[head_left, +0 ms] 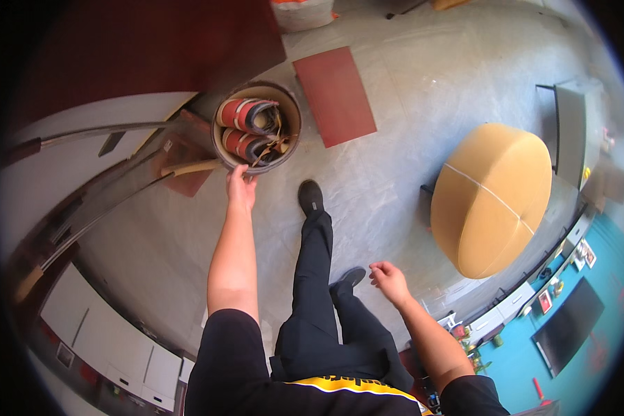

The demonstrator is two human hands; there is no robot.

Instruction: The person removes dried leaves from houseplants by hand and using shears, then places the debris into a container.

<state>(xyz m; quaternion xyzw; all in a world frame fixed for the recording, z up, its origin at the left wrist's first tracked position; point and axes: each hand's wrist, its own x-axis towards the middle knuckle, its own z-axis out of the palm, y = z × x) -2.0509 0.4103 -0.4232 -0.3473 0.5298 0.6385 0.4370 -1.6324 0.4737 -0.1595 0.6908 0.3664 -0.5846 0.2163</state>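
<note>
My left hand (pixel 241 186) grips the near rim of a round brown bin (pixel 292 142), its fingers closed over the edge. Inside the bin lie two red, dark-ended rolled bundles (pixel 241 113) with pale stripes, along with some tan straps or cords; their kind I cannot make out. My right hand (pixel 390 281) hangs free over the floor by my right shoe (pixel 353 277), fingers loosely bent and somewhat apart, with nothing in it. My left shoe (pixel 311 196) is just below and right of the bin.
A flat dark-red board (pixel 335 97) lies on the grey floor right of the bin. Farther right stands a tan oval ottoman (pixel 492 201). Dark-red furniture (pixel 139 55) fills the upper left, and a long-handled tool (pixel 191 167) leans near the bin. White cabinets (pixel 111 333) line the lower left.
</note>
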